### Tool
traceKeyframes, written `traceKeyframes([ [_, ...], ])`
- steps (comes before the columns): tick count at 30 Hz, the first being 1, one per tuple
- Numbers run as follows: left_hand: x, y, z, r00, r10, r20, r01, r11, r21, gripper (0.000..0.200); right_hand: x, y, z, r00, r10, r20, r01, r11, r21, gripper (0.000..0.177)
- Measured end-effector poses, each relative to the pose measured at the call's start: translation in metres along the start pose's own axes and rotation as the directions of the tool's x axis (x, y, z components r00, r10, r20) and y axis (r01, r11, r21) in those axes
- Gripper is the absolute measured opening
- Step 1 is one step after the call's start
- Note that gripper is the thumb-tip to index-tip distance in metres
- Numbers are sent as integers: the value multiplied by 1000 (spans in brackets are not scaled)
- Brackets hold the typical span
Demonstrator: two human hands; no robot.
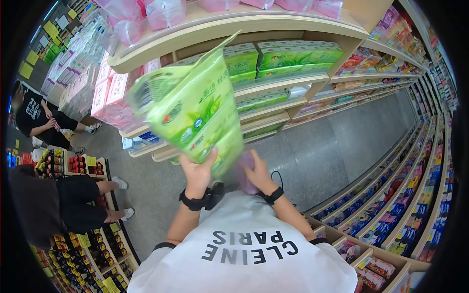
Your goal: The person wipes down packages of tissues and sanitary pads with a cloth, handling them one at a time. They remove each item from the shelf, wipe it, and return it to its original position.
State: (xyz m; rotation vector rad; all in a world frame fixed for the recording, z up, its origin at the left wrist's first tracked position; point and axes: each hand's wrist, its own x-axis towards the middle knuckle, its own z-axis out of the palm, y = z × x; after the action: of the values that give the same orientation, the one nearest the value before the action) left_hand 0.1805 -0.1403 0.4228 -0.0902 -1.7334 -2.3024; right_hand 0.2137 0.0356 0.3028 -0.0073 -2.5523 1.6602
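Observation:
A large green plastic multipack of tissues [207,115] hangs tilted in front of my body, its loose top corner pointing up. Its left edge is smeared by motion. My left hand [198,172] is closed on the pack's lower left edge, thumb across the front. Beside the pack's lower right corner, my right hand [260,175] is closed on a small purple item [245,176], too blurred to tell its kind. Similar green tissue packs [298,56] stand in rows on the shelf behind.
A wooden shelf edge [239,28] with pink packs [166,12] above curves across the front. Pink tissue boxes [117,90] are stacked at left. Two people stand left, one in a black shirt [31,110], one in black shorts [80,198]. Shelves of small goods [391,210] line the right.

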Motion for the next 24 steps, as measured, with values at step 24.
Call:
traceKeyframes([
  [24,-27,-100,-50,901,105,421,-144,988,62,40,-10,-92,-43,970,-125,209,-33,781,623,37],
])
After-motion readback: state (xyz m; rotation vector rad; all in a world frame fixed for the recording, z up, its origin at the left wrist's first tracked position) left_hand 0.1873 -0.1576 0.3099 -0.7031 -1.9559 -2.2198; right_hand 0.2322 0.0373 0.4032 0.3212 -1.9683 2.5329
